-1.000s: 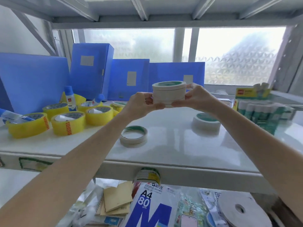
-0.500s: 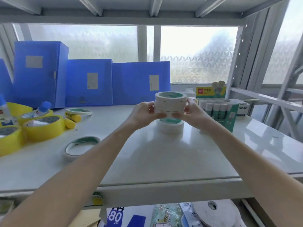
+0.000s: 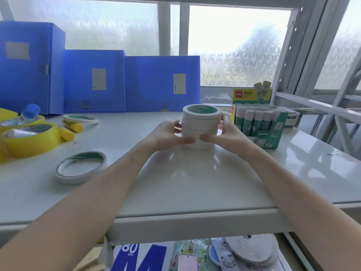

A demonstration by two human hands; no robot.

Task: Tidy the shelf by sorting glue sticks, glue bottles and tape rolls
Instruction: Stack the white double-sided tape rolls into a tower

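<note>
I've lowered the rolls in my left hand (image 3: 168, 134) and right hand (image 3: 227, 133) onto the roll on the shelf (image 3: 195, 182), making one stack (image 3: 201, 128).

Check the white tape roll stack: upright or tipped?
Upright. The stack of white tape rolls stands on the white shelf, steadied by left hand and right hand.
</note>
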